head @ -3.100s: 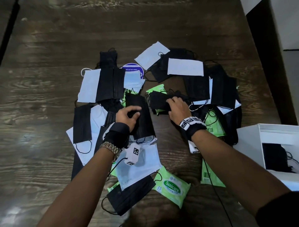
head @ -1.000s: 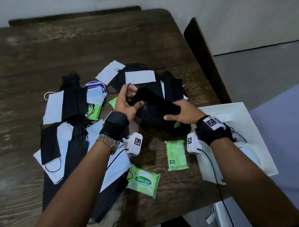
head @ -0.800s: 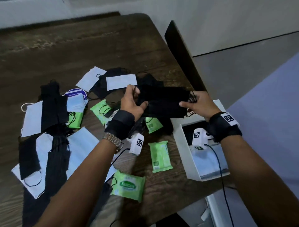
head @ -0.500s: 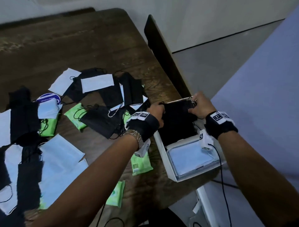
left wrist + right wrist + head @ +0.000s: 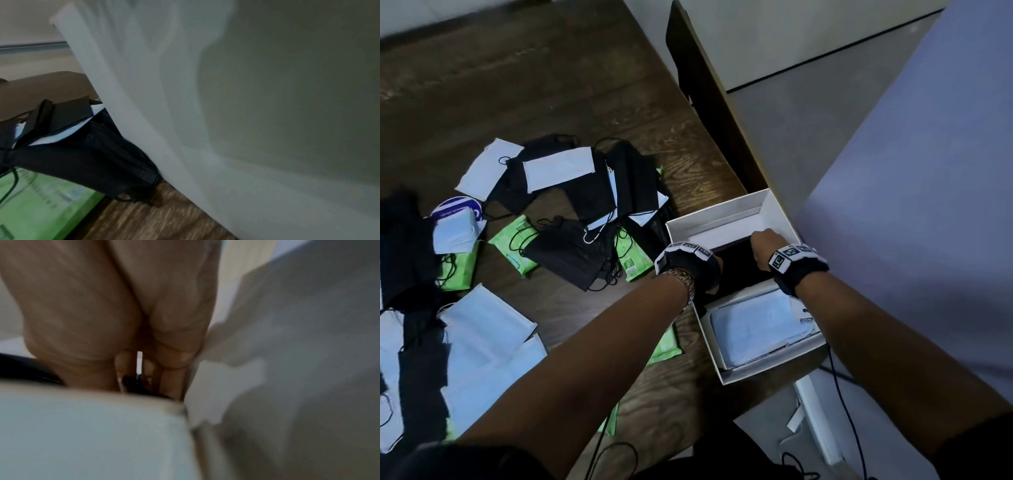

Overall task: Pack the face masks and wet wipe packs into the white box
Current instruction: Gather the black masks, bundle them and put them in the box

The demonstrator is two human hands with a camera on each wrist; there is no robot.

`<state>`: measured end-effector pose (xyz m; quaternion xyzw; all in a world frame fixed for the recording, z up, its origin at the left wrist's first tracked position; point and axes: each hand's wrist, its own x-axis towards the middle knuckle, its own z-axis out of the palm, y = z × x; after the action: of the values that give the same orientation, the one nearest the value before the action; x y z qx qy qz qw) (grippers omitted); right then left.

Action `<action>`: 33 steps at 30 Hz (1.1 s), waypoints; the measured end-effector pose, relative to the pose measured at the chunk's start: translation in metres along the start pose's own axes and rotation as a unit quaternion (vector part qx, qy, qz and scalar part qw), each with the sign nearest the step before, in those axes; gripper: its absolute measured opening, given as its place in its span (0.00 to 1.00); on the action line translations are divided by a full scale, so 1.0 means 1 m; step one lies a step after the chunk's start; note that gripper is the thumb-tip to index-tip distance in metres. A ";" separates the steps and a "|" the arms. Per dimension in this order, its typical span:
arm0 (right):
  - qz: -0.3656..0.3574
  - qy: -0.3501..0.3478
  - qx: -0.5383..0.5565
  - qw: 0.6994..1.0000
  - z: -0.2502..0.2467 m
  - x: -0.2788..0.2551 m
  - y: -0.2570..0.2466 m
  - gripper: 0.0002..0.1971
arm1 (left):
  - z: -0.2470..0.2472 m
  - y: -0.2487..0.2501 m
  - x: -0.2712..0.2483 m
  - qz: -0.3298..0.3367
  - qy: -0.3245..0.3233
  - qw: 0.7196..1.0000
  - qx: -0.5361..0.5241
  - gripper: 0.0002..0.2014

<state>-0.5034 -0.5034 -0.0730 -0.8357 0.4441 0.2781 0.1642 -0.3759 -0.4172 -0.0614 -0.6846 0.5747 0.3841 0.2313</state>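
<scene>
Fingers (image 5: 172, 344) against white box (image 5: 287, 337) wall

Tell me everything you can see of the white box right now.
The white box is an open, lidless rectangular box that looks like stiff card, sitting flat at the right edge of the wooden table, its near corner close to the edge. Its near half holds a stack of light blue masks; the far half holds black masks. The left hand and right hand both reach inside onto the black masks. Loose black masks lie against its left outer wall.
</scene>
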 end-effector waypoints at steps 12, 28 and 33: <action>0.024 -0.016 0.025 0.999 -0.018 -0.018 -0.003 0.24 | -0.014 0.023 -0.007 -0.038 0.061 0.997 0.040 0.18; -0.035 -0.087 0.002 0.996 -0.001 -0.031 -0.015 0.10 | -0.012 0.002 -0.035 0.094 0.101 0.989 0.047 0.15; -0.042 0.042 0.042 0.997 -0.045 -0.048 -0.055 0.12 | -0.025 -0.054 -0.092 0.133 0.266 0.942 -0.156 0.08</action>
<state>-0.4648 -0.4649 -0.0064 -0.8569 0.4264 0.2169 0.1921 -0.3212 -0.3681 0.0194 -0.7064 0.6342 0.3002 -0.0926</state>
